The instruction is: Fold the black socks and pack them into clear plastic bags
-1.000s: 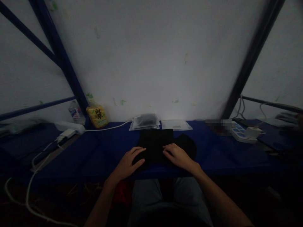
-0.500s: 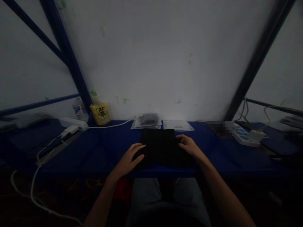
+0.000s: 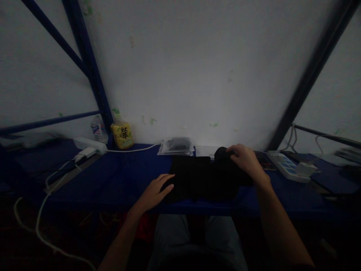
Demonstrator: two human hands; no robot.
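Note:
A black cloth [image 3: 197, 178] lies folded on the blue table [image 3: 118, 177] in front of me. My left hand [image 3: 155, 190] rests flat on the cloth's left edge, fingers stretched out. My right hand [image 3: 246, 160] is raised a little at the cloth's right end, with its fingers closed round a dark bunched part of the cloth [image 3: 222, 155]. The scene is dim and the cloth's folds are hard to make out.
Clear plastic bags [image 3: 177, 146] lie against the wall behind the cloth. A yellow bottle [image 3: 122, 134] and a clear bottle [image 3: 98, 130] stand at the back left by a white power strip [image 3: 89, 143] with cables. Another power strip [image 3: 290, 167] sits at the right.
My right hand has moved from the cloth's middle to its right end and lifted a bunched part of it. The left hand has stayed on the left edge. The view has shifted slightly.

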